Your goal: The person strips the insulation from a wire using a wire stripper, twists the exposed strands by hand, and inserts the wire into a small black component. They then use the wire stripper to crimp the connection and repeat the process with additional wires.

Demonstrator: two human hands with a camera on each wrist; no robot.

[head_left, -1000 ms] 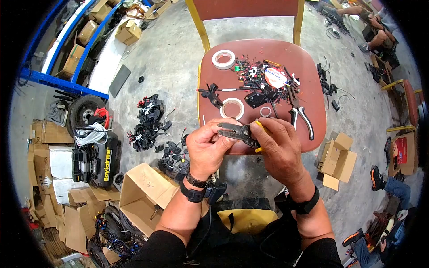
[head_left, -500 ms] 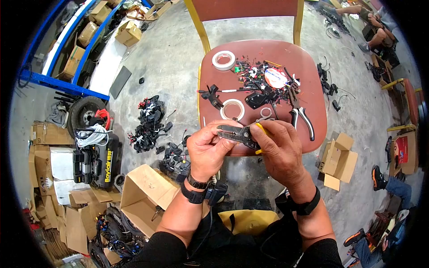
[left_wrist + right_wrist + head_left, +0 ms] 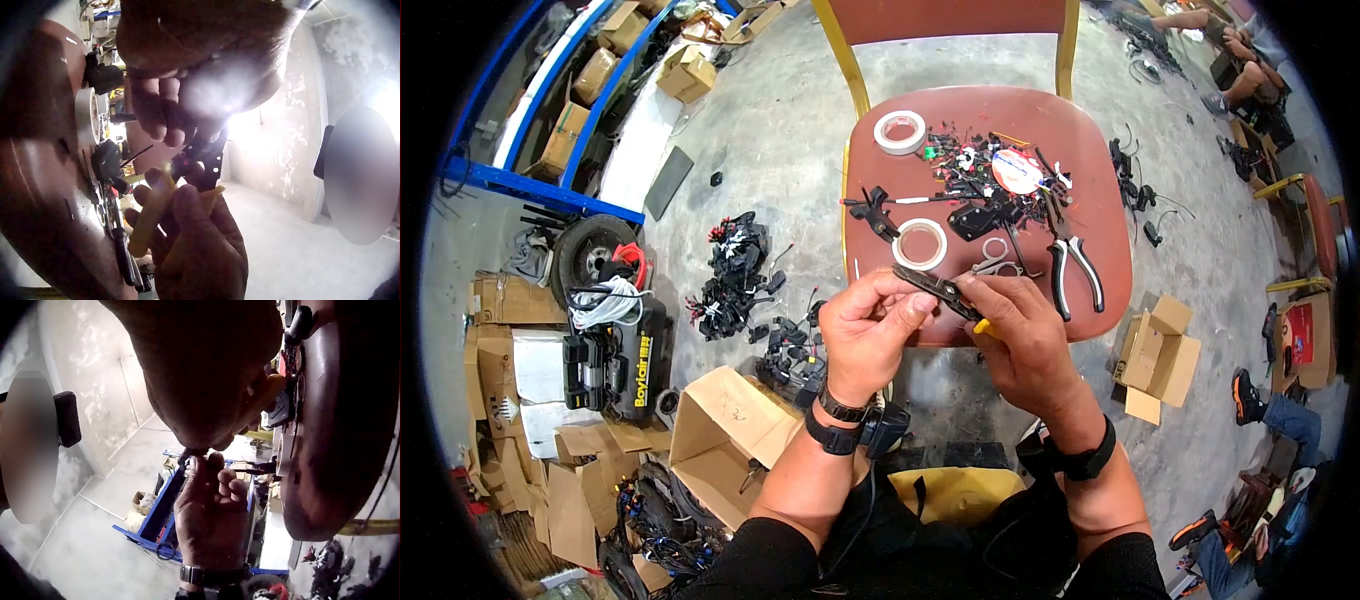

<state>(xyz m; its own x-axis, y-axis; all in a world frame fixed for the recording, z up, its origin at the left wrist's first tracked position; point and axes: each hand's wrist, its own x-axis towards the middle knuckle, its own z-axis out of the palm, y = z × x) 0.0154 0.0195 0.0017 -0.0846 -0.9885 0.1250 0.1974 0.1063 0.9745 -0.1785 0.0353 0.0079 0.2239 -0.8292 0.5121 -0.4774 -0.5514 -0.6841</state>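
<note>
My right hand (image 3: 1028, 340) grips a pair of wire strippers (image 3: 940, 288), with dark flat blades and yellow handles (image 3: 150, 222). Its nose points left, toward my left hand (image 3: 865, 330). The thumb and forefinger of that hand pinch together right at the blades; what small thing they hold is hidden, so I cannot tell its kind. Just beyond the hands, on the red chair seat (image 3: 990, 110), lie a white tape roll (image 3: 920, 245), scissors (image 3: 995, 255) and black-and-white handled pliers (image 3: 1070, 260).
A heap of black connectors and cut bits (image 3: 970, 165) covers the seat's middle, near a second tape roll (image 3: 899, 132). Black parts (image 3: 735, 270) lie piled on the floor at left. Open cardboard boxes (image 3: 730, 440) (image 3: 1155, 355) stand on both sides. People sit at far right.
The wire strippers have turned in my right hand: their blades now show narrower and slope down to the right, and less yellow handle shows. The scissors are more uncovered. My left hand stays in place.
</note>
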